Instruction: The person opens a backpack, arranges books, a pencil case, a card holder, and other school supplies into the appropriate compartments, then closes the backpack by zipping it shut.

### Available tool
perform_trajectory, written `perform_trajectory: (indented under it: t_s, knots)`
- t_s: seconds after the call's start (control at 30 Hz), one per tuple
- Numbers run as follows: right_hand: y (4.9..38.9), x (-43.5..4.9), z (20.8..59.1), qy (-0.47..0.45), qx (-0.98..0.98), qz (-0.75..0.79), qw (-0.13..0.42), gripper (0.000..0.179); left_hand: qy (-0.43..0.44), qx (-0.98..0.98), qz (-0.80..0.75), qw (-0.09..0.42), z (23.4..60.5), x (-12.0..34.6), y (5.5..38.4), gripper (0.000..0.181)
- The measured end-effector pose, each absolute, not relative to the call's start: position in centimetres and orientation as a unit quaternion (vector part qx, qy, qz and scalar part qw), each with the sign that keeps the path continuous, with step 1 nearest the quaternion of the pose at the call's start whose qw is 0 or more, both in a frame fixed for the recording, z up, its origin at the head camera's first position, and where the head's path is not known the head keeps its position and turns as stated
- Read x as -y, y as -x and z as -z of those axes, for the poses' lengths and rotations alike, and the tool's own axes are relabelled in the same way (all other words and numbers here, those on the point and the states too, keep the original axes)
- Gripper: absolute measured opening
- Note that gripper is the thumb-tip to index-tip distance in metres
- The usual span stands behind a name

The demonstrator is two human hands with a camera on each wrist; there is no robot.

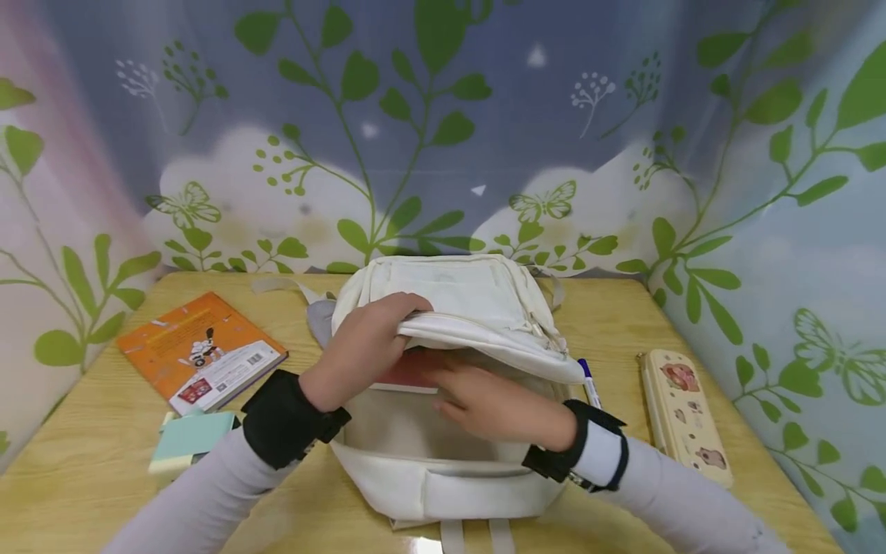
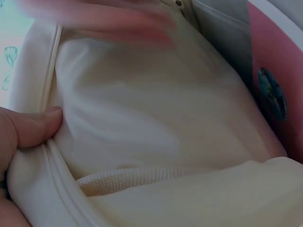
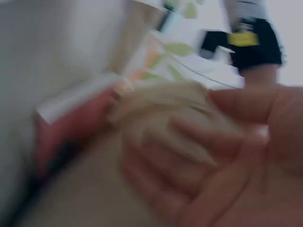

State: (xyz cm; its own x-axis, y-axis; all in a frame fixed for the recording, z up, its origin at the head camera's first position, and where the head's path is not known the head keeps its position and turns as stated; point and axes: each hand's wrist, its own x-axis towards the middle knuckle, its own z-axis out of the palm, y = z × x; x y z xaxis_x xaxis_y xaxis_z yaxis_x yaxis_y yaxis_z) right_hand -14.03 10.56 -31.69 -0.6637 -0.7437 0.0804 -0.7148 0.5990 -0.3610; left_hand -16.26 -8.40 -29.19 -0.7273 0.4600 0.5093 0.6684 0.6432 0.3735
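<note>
A white backpack (image 1: 388,488) lies on the table with its main compartment unzipped. My left hand (image 1: 367,346) grips the edge of its lifted flap (image 1: 477,335), the thumb (image 2: 35,126) pressed on the zipper edge in the left wrist view. Inside, against the far side, stands a book with a red cover (image 1: 408,369), also seen as a pink-red panel in the left wrist view. My right hand (image 1: 491,400) is in the opening beside the book, fingers loosely bent. Blur covers the right wrist view, where those fingers (image 3: 161,161) show nothing held.
An orange book (image 1: 208,350) lies at the left, with a mint-and-cream object (image 1: 190,438) nearer me. Right of the backpack are a blue-capped marker (image 1: 588,381) and a cream pencil case (image 1: 685,412). A leaf-printed curtain (image 1: 415,154) hangs behind the table.
</note>
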Motion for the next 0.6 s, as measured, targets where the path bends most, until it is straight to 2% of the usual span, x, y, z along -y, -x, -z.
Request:
perform_trajectory:
  t_s: [0.07, 0.13, 0.23, 0.3, 0.37, 0.43, 0.5, 0.6]
  knots:
    - [12.4, -11.8, 30.6, 0.436, -0.883, 0.171, 0.0, 0.034, 0.32, 0.887, 0.279, 0.181, 29.5, 8.4, 16.1, 0.023]
    - [11.1, -13.0, 30.2, 0.465, -0.862, 0.177, -0.097, 0.025, 0.32, 0.888, 0.28, 0.176, 29.8, 8.3, 15.8, 0.022]
    - [10.3, -14.7, 30.3, 0.473, -0.824, 0.167, -0.263, 0.023, 0.314, 0.892, 0.276, 0.17, 30.4, 8.3, 15.3, 0.027]
    - [10.7, -15.8, 31.0, 0.447, -0.823, 0.148, -0.318, 0.032, 0.311, 0.896, 0.273, 0.165, 30.7, 8.3, 15.0, 0.029]
    - [11.6, -16.8, 31.8, 0.423, -0.844, 0.116, -0.31, 0.061, 0.306, 0.899, 0.272, 0.157, 31.0, 8.2, 14.7, 0.029]
    - [12.7, -17.6, 32.8, 0.394, -0.876, 0.092, -0.265, 0.086, 0.303, 0.901, 0.273, 0.152, 31.2, 8.2, 14.5, 0.029]
    - [13.7, -18.0, 33.6, 0.368, -0.898, 0.099, -0.221, 0.09, 0.302, 0.902, 0.269, 0.149, 31.4, 8.1, 14.4, 0.031]
    - [14.8, -18.1, 34.5, 0.338, -0.917, 0.133, -0.164, 0.07, 0.317, 0.902, 0.254, 0.147, 31.8, 8.1, 14.3, 0.027]
